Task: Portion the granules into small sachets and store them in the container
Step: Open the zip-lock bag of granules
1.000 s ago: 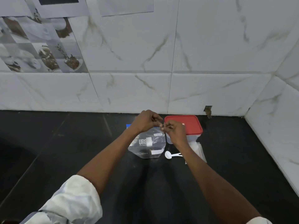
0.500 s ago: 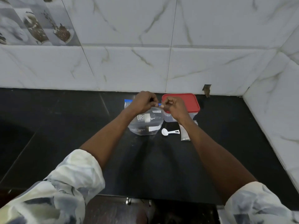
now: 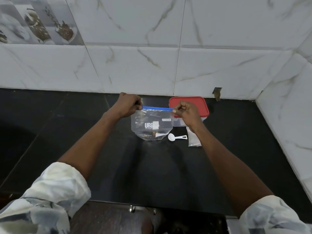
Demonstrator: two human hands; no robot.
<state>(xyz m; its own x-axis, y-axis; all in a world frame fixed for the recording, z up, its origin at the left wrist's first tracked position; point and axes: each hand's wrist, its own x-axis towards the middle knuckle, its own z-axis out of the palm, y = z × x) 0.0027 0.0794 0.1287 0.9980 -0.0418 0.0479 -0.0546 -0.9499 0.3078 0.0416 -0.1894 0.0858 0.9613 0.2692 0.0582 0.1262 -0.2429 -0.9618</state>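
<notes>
A clear zip bag (image 3: 152,124) with white lettering and a blue zip strip stands on the black counter (image 3: 152,174), with some dark granules at its bottom. My left hand (image 3: 129,105) pinches the left end of the strip. My right hand (image 3: 186,112) pinches the right end, so the strip is stretched straight between them. Behind my right hand sits a clear container with a red lid (image 3: 189,103), shut. A white plastic scoop (image 3: 176,137) lies to the right of the bag. A stack of small clear sachets (image 3: 194,141) lies under my right wrist.
Marble-tiled walls rise behind the counter and along its right side, meeting in the far right corner. A small dark hole (image 3: 217,93) shows in the back wall near the container. The counter's front edge has drawer handles (image 3: 133,208) below it.
My hands, close together at the top of the bag before, have moved apart to its two ends. The camera has tilted downward.
</notes>
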